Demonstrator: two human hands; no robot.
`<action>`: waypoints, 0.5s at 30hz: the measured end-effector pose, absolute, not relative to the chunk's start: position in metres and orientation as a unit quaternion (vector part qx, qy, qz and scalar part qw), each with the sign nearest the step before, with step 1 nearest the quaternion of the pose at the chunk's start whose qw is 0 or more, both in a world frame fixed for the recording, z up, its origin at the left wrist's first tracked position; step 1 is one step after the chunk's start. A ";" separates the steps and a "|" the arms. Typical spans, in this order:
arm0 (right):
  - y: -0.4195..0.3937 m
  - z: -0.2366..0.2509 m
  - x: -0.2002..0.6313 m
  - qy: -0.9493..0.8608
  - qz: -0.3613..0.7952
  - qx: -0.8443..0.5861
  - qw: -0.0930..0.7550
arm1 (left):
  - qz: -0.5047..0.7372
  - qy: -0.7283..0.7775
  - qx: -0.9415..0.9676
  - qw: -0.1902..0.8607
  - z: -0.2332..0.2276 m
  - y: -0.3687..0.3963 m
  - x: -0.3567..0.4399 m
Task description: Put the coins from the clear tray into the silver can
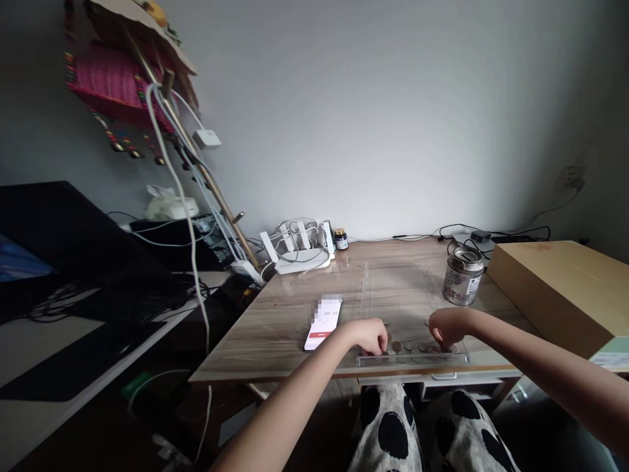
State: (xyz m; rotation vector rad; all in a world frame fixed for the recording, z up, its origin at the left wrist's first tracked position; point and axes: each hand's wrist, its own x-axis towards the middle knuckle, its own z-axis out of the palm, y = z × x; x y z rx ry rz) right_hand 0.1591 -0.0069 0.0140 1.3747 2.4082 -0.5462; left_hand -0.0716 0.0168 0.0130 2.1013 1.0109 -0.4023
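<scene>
A shallow clear plastic tray (364, 360) lies at the desk's front edge, with several coins (396, 346) scattered inside its near end. At the tray's left corner, my left hand (371, 335) reaches down with fingers closed, a coin showing at the fingertips. Over on the right side, my right hand (448, 326) points its closed fingers down among more coins; what they pinch is hidden. Behind the right hand stands an upright silver tin coin bank (462, 278) with a slot in its lid. A phone (325, 321) showing a timer lies left of the tray.
A white router (302, 260) and a small dark jar (341, 239) stand at the back of the wooden desk (255, 347). A large tan box (560, 288) occupies the right side. Cables run along the wall. A rack with hanging cables and a laptop (63, 255) are on the left.
</scene>
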 end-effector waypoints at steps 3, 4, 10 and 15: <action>-0.002 0.007 0.166 0.834 -0.230 0.500 0.040 | -0.077 0.431 0.789 0.432 0.003 0.011 -0.072; 0.000 0.003 0.168 0.820 -0.259 0.511 -0.006 | -0.032 0.446 0.766 0.463 -0.002 0.008 -0.070; 0.005 -0.016 0.162 0.667 -0.444 0.517 -0.301 | 0.365 0.485 0.444 0.660 -0.027 -0.001 -0.039; 0.001 -0.006 0.137 0.669 -0.446 0.481 -0.349 | 0.443 0.429 0.329 0.715 -0.032 0.002 -0.004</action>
